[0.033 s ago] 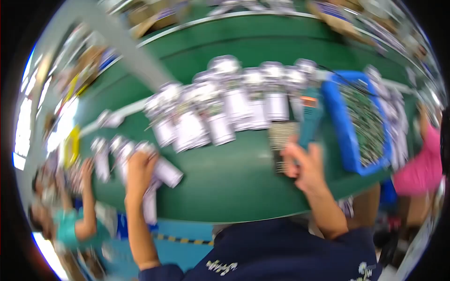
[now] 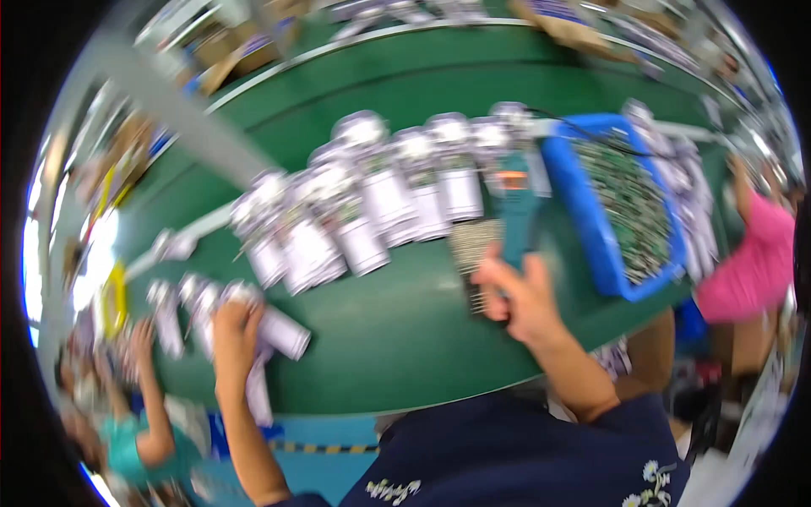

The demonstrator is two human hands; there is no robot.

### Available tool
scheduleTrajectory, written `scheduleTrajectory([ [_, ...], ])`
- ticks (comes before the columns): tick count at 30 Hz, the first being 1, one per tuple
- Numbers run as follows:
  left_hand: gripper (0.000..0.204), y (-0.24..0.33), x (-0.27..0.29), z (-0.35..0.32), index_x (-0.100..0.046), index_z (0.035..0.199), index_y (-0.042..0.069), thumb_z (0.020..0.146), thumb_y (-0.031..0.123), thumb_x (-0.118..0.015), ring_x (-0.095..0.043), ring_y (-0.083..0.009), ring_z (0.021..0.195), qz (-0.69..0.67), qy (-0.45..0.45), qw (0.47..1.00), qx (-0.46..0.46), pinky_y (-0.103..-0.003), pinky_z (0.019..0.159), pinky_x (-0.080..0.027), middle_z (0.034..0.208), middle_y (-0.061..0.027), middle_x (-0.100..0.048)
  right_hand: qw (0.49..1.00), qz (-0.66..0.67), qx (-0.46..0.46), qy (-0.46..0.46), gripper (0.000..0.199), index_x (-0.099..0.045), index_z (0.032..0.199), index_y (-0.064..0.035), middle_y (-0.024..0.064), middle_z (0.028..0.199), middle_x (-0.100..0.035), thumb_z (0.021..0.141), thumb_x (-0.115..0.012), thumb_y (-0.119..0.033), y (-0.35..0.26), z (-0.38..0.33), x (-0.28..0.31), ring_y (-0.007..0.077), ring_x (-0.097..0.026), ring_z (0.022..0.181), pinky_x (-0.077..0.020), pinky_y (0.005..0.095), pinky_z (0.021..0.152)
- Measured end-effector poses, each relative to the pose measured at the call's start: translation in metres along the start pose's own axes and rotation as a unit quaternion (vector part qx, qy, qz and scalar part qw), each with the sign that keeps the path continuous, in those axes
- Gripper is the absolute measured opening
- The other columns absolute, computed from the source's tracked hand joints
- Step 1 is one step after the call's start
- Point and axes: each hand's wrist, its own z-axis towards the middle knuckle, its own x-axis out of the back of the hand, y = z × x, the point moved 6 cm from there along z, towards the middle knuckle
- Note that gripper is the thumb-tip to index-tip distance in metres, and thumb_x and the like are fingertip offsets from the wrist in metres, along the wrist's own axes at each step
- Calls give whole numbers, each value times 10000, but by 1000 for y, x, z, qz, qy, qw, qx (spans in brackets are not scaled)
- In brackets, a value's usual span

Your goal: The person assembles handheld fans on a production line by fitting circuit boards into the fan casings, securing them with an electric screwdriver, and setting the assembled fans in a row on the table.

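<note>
Your head camera, the left of a side-by-side pair, looks forward and down from above your navy shirt [image 2: 507, 456], which occupies 6 o'clock. Your left hand [image 2: 234, 325] lies toward 8 o'clock and your right hand [image 2: 519, 296] toward 4 o'clock, both at close range. The desk [image 2: 363, 355] spans mid-field; its near edge climbs toward 3 o'clock. Coverage extends past it to a cardboard box [image 2: 218, 49] at 11 o'clock, a co-worker in green [image 2: 144, 444] at 8 o'clock and a co-worker in pink [image 2: 752, 266] at 3 o'clock. The fisheye lens bows straight edges; a dark rim closes the corners.
</note>
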Motion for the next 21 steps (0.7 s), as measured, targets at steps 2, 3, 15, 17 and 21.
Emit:
scheduleTrajectory([
  [2,171,25,9,-18,-597,810,-17,861,124,-681,-539,-348,794,7,48,996,-73,-431,758,-416,792,-163,-575,999,20,7,-39,218,-553,1049,-51,60,835,-626,925,-670,-186,-3,0,-6,67,-460,457,-354,228,400],
  [3,143,50,8,-18,-589,823,-24,871,91,-659,-522,-347,792,6,15,998,-66,-417,743,-412,803,-167,-556,999,21,19,-46,211,-553,1052,-53,62,838,-630,929,-664,-183,-9,-3,-1,60,-465,455,-350,220,397],
  [15,73,180,-53,-64,-666,875,-25,807,-37,-641,-567,-322,877,-218,-10,964,-155,-393,813,-448,854,-130,-622,723,-592,317,162,203,-645,941,-38,50,770,-668,790,-721,-151,-217,9,143,161,-625,660,-501,321,617],
  [17,77,193,-61,-61,-671,878,-19,809,-39,-645,-575,-316,880,-239,0,957,-167,-390,813,-453,854,-128,-626,709,-640,235,181,253,-637,936,-37,100,791,-677,761,-734,-192,-216,20,166,233,-655,704,-517,366,680],
  [21,60,209,-69,-55,-667,876,-22,824,-36,-641,-577,-314,864,-304,15,935,-182,-386,802,-461,861,-134,-630,601,-744,177,232,329,-645,936,-62,185,813,-683,704,-743,-274,-205,25,181,362,-681,821,-535,482,732],
])
